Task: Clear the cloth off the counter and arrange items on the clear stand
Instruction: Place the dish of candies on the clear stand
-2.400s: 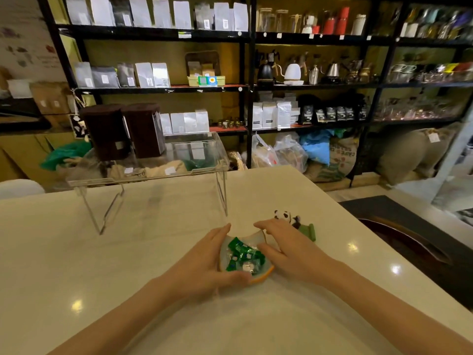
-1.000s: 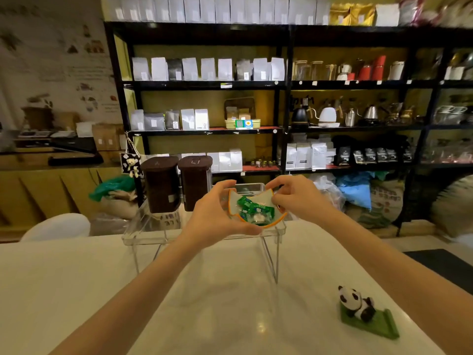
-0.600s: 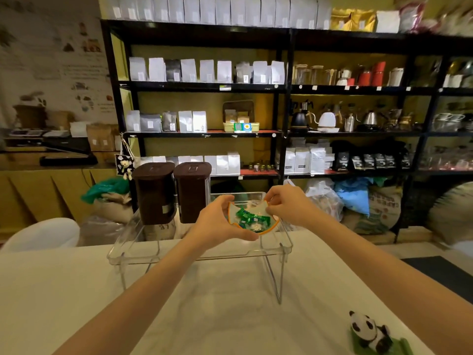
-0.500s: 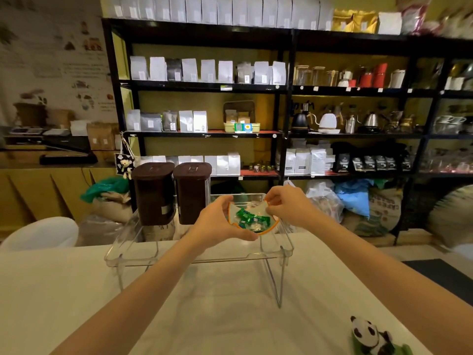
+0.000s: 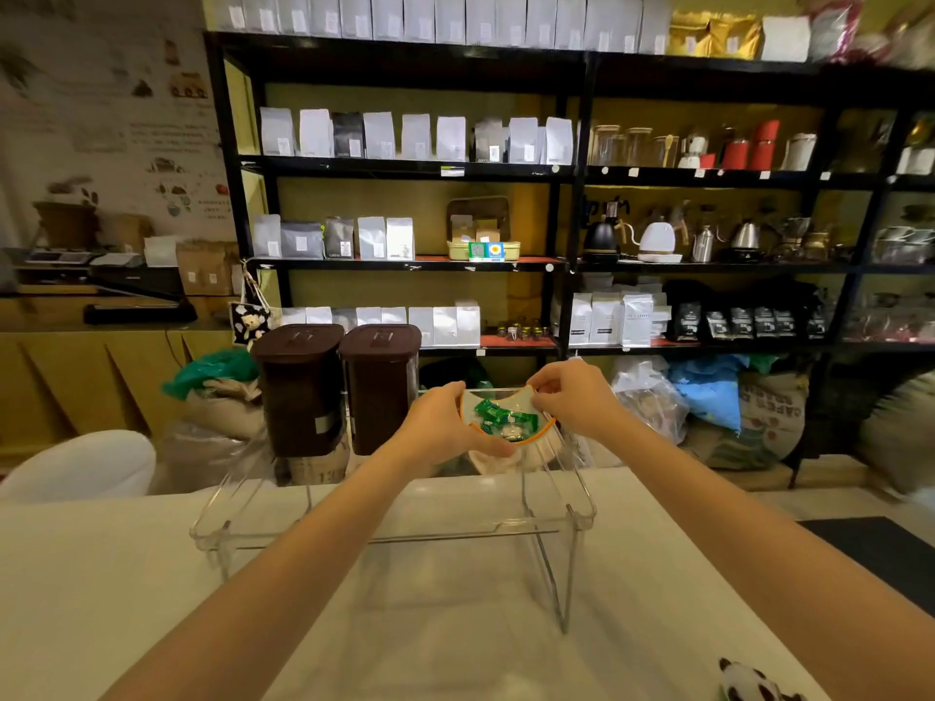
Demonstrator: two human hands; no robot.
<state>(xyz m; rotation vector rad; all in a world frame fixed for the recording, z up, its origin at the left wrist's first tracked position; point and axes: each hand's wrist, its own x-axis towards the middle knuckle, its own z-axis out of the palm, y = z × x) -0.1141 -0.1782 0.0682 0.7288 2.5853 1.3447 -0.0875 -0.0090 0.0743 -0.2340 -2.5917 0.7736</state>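
A small white dish with an orange rim [image 5: 541, 432], full of green-wrapped candies [image 5: 501, 417], is at the right part of the clear stand [image 5: 394, 536] on the white counter [image 5: 101, 574]. My left hand [image 5: 445, 427] grips the dish's left side and my right hand [image 5: 577, 397] pinches its far right rim. Whether the dish rests on the stand's top or hovers just above it, I cannot tell. Two dark brown lidded canisters [image 5: 344, 387] stand on the stand's left part. No cloth is in view.
A panda figurine [image 5: 754, 685] sits at the counter's near right edge, partly cut off. Behind the counter are black shelves [image 5: 566, 169] with bags, kettles and jars, and sacks on the floor. A white chair back [image 5: 81, 462] is at the left.
Both hands lifted the candy dish from the counter beside the panda and carried it forward over the stand's right part, then lowered it. My view has moved closer to the stand.
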